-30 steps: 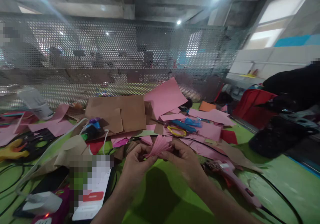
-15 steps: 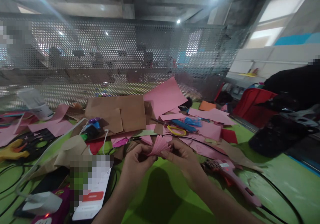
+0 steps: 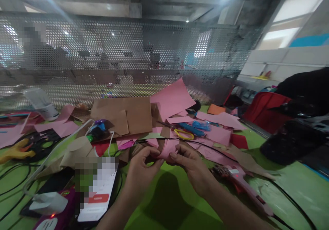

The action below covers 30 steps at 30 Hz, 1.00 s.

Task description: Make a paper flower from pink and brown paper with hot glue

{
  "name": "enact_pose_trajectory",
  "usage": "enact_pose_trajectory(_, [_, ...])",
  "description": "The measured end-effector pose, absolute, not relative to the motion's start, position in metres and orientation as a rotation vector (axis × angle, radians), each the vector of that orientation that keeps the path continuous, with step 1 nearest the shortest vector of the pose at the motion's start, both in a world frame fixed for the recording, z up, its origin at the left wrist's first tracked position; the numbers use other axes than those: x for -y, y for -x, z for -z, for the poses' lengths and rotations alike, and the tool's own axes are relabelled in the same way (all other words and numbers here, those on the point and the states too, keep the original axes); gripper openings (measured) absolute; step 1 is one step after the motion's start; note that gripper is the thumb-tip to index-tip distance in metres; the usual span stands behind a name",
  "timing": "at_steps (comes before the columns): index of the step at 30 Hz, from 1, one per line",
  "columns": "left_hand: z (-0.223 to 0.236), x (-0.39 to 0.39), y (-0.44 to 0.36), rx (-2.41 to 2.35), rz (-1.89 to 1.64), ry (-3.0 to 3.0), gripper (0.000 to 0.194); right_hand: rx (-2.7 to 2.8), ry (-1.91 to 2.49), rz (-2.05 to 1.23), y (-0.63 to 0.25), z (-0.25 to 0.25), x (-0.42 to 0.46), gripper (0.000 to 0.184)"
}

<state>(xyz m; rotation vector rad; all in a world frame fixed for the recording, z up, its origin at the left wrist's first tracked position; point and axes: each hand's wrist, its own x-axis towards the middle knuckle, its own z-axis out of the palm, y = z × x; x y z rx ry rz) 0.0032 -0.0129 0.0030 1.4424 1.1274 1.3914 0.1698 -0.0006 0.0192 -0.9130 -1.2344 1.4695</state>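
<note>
Between my two hands is a small piece of folded pink paper [image 3: 169, 148], held just above the green tabletop. My left hand [image 3: 145, 163] pinches its left lower edge between thumb and fingers. On the other side, my right hand [image 3: 189, 165] grips the right edge, thumb in front. Several layers show along the paper's left side; its back is hidden. Beyond it lie yellow-handled scissors [image 3: 183, 134] and scraps of pink paper. A pink glue gun [image 3: 246, 185] rests to the right of my right hand.
At left lie a phone [image 3: 99, 195], a white charger plug [image 3: 48, 202] and cables. A brown cardboard piece [image 3: 136, 115] stands at the back before a perforated metal screen [image 3: 123, 59]. A red chair [image 3: 264, 110] and a person in dark clothing [image 3: 305, 86] are at right.
The folded pink paper has turned in my fingers: its fanned pleats faced me before, and a flatter, smoother face shows now. Both hands keep hold of it. The view has shifted slightly.
</note>
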Motion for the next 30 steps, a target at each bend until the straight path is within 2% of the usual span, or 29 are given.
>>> enact_pose_trajectory(2, [-0.003,0.012,-0.003,-1.111,-1.392,-1.422,0.011,1.220,0.903,-1.478,-0.170,-0.018,0.000,0.018])
enact_pose_trajectory(6, [-0.003,0.010,-0.005,-0.995,-1.412,-1.194,0.039,1.208,0.889,-1.416,-0.169,-0.016,-0.001,0.019])
enact_pose_trajectory(8, [-0.002,0.011,-0.007,-0.947,-1.363,-1.069,0.044,1.237,0.908,-1.350,-0.169,-0.015,0.000,0.020])
enact_pose_trajectory(15, [0.002,0.015,-0.015,-0.873,-1.311,-0.865,0.038,1.473,0.976,-1.118,-0.168,-0.008,0.003,0.018])
enact_pose_trajectory(19, [-0.002,0.015,-0.014,-0.889,-1.320,-0.861,0.039,1.524,1.001,-1.084,-0.168,-0.007,0.004,0.015])
enact_pose_trajectory(24, [-0.006,0.014,-0.009,-0.987,-1.346,-1.013,0.030,1.591,1.019,-1.079,-0.168,-0.011,0.005,0.016])
enact_pose_trajectory(27, [-0.006,0.012,-0.005,-1.064,-1.358,-1.102,0.023,1.675,0.975,-1.000,-0.168,-0.014,0.005,0.025])
enact_pose_trajectory(30, [-0.005,0.010,-0.001,-1.113,-1.343,-1.165,0.020,1.804,0.960,-0.698,-0.170,-0.017,0.007,0.041])
